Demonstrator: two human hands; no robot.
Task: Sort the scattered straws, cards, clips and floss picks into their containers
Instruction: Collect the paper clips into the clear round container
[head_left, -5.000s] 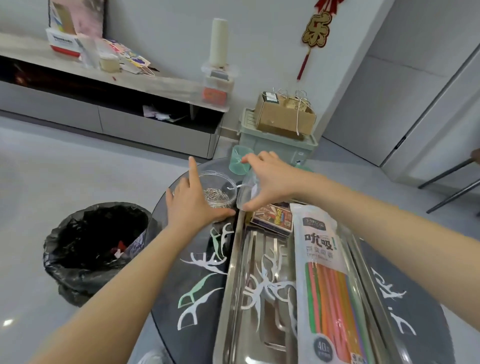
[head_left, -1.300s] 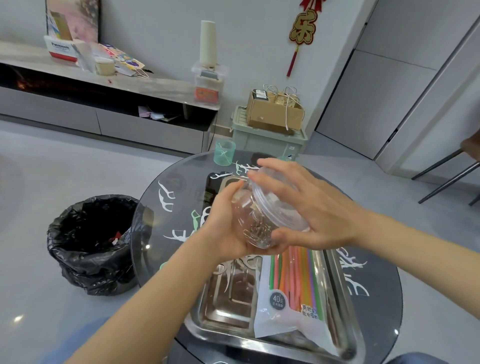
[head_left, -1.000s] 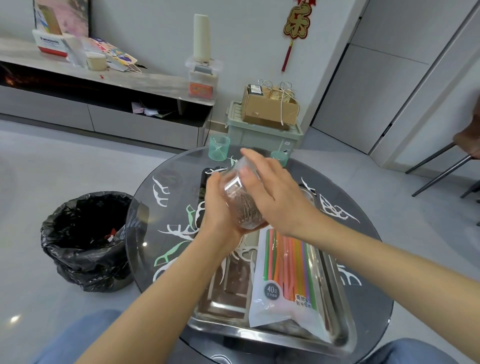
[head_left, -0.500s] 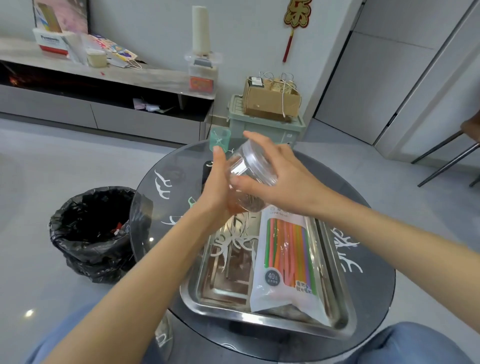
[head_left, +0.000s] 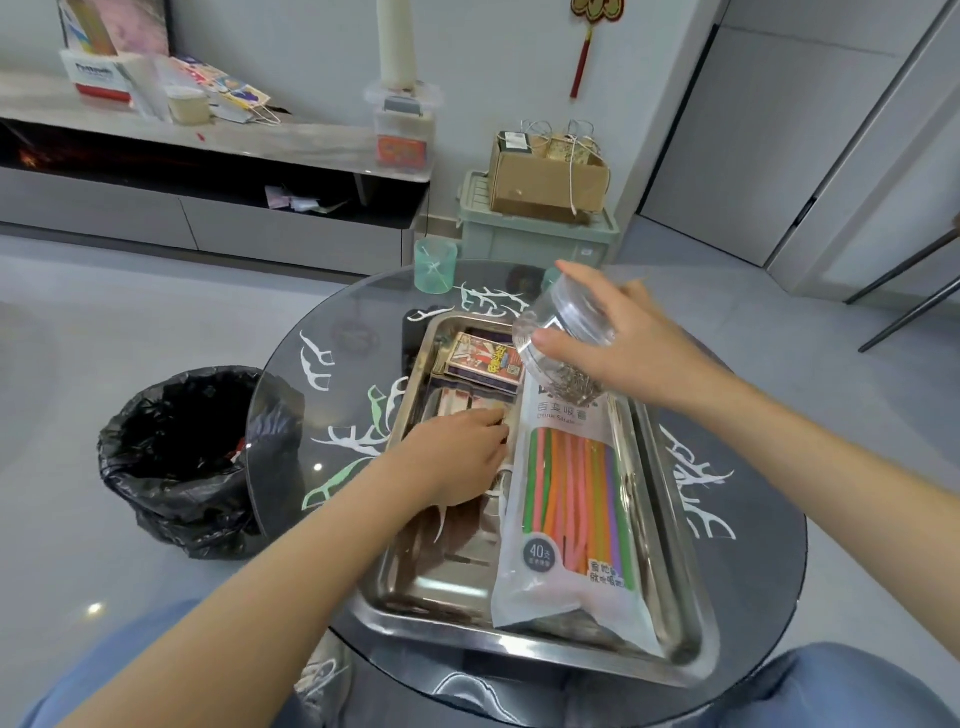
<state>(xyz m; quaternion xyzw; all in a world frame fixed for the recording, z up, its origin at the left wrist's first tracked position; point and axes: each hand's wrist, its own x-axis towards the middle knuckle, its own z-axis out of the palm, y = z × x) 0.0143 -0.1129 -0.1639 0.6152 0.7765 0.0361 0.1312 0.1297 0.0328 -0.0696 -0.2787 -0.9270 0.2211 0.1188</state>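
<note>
Far left, off the table (head_left: 753, 571): black trash bin (head_left: 171, 447). On the glass left of the tray (head_left: 519, 643): white and green floss picks (head_left: 314, 364), loose, not yet sorted. At the far rim: green cup (head_left: 435, 265), a pick or two inside.

Next, left hand (head_left: 452, 457): off the jar now, unlike half a second ago with both hands on it at the lid. Now down in the tray, knuckles up, fingers curled toward the tray floor just below the card box (head_left: 485, 358). Cannot tell whether pinching anything; fingertips hidden.

Right of that: straw bag (head_left: 571, 509), lengthwise in the tray, coloured straws inside.

Over the bag's top end: clear jar (head_left: 540, 319), tilted, lid (head_left: 584, 309) on and pointing up-right, clips (head_left: 574, 382) heaped at the low end. Gripped by the right hand (head_left: 639, 353) alone: thumb across the near wall, fingers wrapped over the lid end. Held in air above tray and bag; contact with the bag not clear.

Judged from this: clips step done bar setting the jar down. Left hand freed, probably starting on whatever is loose in the tray.

Further right on the glass: more floss picks, well apart from both hands.
</note>
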